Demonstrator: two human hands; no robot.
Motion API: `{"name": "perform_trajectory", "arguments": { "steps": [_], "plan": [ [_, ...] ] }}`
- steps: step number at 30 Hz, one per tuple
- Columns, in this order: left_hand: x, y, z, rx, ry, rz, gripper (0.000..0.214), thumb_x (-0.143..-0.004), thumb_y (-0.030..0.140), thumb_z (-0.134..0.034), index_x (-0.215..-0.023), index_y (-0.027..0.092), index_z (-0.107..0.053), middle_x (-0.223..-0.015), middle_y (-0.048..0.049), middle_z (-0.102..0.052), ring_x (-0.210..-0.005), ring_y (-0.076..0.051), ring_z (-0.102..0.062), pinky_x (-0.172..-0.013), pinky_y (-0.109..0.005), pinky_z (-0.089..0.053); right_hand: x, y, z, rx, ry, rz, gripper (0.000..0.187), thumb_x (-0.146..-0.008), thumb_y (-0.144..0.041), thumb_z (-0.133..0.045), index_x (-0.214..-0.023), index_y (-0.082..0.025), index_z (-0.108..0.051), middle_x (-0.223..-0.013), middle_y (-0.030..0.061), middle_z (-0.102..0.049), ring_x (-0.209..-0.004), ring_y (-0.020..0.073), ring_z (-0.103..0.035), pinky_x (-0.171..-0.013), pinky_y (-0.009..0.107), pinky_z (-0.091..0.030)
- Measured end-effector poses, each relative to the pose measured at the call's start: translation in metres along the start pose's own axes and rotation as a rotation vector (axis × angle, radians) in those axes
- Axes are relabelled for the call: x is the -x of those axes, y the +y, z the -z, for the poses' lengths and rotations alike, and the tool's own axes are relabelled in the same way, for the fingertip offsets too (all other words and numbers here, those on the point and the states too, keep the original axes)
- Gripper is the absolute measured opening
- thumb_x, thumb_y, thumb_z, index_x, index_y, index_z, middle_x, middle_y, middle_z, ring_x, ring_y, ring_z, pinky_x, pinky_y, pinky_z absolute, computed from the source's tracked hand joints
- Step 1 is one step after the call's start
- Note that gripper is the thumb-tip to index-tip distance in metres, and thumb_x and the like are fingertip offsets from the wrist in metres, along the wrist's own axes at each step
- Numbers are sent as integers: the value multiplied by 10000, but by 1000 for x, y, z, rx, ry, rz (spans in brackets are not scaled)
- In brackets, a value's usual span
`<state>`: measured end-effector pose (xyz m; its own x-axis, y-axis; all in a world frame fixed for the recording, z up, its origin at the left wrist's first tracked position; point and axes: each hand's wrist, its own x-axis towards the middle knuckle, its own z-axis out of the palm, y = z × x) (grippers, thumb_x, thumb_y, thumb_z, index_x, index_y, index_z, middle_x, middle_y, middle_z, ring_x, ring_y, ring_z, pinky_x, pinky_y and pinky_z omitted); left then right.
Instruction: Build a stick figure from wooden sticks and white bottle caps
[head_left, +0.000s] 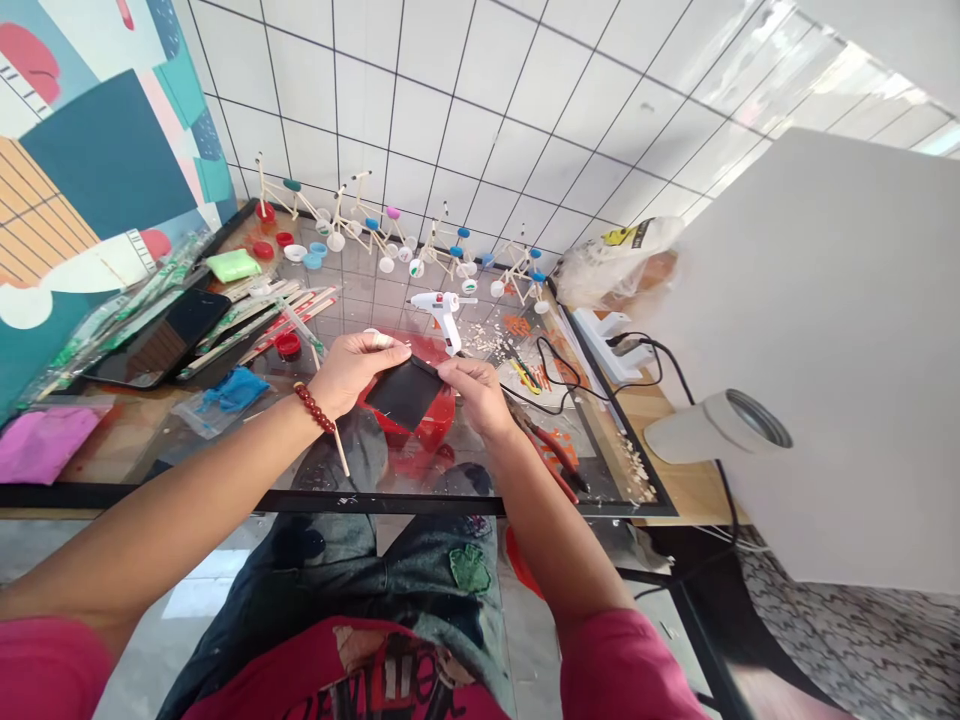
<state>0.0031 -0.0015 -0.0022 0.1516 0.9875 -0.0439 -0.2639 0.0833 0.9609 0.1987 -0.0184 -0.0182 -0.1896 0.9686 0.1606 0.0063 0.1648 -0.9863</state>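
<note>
A flat black piece of sheet material (407, 394), its upper edge folded or rolled, is held between my two hands over the glass tabletop. My left hand (354, 372) pinches its upper left corner. At the upper right corner, the thumb and fingers of my right hand (478, 392) are closed on it. Below the sheet lies a translucent red plastic piece (433, 428), partly covered. Just beyond my hands a white hot glue gun (442, 312) stands on the table. A thin wooden stick (341, 452) shows by my left wrist.
Several small stick-and-bottle-cap models (367, 225) line the back wall. Left are a phone (161, 338), wooden sticks, red caps (287, 345) and bagged clay (49, 443). Red-handled pliers (555, 450), a yellow cutter (525, 376), a black cable and a power strip (611, 345) are right.
</note>
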Motion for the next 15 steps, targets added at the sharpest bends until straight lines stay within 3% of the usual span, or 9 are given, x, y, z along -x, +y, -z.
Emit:
{"name": "perform_trajectory", "arguments": {
  "steps": [5,11,15],
  "plan": [
    [5,5,0,-225,-81,-48,322,-566,421,-878,-728,158,-788,-740,-46,-720,-723,-172,-617,-694,-295,-471,3,0,-6,-6,-56,-17,358,-754,-567,-737,-758,-210,-756,-765,13,-715,-721,162,-609,-721,299,-486],
    [7,2,-4,-174,-193,-3,346,-635,493,-835,-710,161,-773,-711,-34,-693,-699,-156,-591,-660,-278,-444,4,-3,-13,48,-1,27,371,-743,-562,-762,-700,-197,-712,-710,6,-675,-671,138,-567,-698,291,-476],
    [7,-1,-5,-210,-133,-43,317,-600,455,-858,-662,159,-764,-658,-11,-656,-649,-132,-542,-621,-265,-405,4,-6,-14,126,-46,44,428,-759,-607,-731,-685,-191,-671,-679,-3,-628,-648,124,-511,-662,276,-442]
  ]
}}
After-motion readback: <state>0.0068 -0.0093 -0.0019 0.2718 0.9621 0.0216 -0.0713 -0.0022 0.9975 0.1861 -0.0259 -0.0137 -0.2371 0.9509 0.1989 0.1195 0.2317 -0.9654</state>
